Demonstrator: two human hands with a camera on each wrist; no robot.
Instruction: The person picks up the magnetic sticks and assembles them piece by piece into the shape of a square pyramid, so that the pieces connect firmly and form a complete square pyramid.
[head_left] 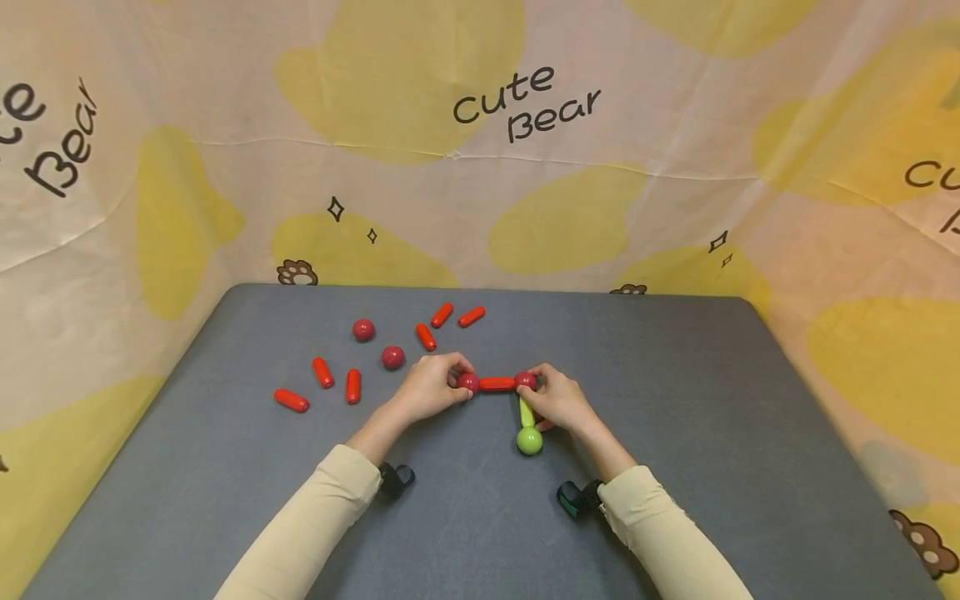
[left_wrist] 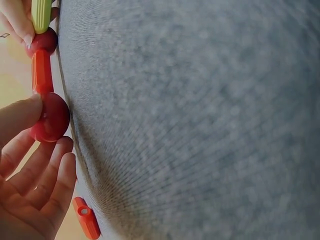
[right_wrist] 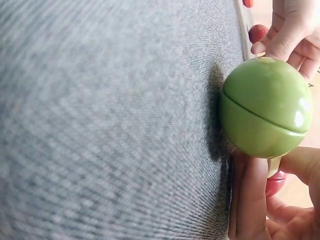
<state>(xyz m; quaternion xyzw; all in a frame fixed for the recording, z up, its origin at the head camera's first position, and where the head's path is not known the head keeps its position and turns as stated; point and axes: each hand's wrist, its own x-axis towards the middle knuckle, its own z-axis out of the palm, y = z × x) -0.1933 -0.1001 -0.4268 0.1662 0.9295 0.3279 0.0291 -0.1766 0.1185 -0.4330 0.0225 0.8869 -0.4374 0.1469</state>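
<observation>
My left hand (head_left: 432, 386) pinches a red ball (head_left: 469, 382) between thumb and fingers. From that ball a ribbed red rod (head_left: 497, 384) runs straight across to a second red ball (head_left: 525, 381), which my right hand (head_left: 558, 398) grips from the right. A light green rod (head_left: 527, 411) joins this second ball and points toward me, with a green ball (head_left: 529, 441) on its near end. In the right wrist view the green ball (right_wrist: 266, 107) looms large and hides much of the joined pieces behind it. The left wrist view shows the thumb on the red ball (left_wrist: 52, 117).
Two loose red balls (head_left: 363, 330) lie at the back left of the grey table (head_left: 712, 400). Three red rods (head_left: 291, 400) rest farther left, and three more red rods (head_left: 442, 314) lie behind my left hand. A patterned cloth (head_left: 405, 208) encloses the table.
</observation>
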